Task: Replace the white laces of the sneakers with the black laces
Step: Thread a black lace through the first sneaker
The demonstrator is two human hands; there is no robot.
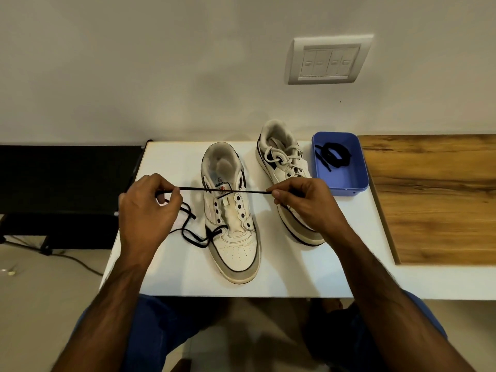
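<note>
The near sneaker's tongue label (pixel 220 183) bore a small red emblem, but no lettering was readable.

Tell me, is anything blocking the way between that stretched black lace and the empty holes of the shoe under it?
Nothing visible does. The left hand and right hand pinch the black lace taut above the near sneaker, whose upper eyelets lie open, with no white lace in them. The other sneaker stands apart, to the right.
</note>
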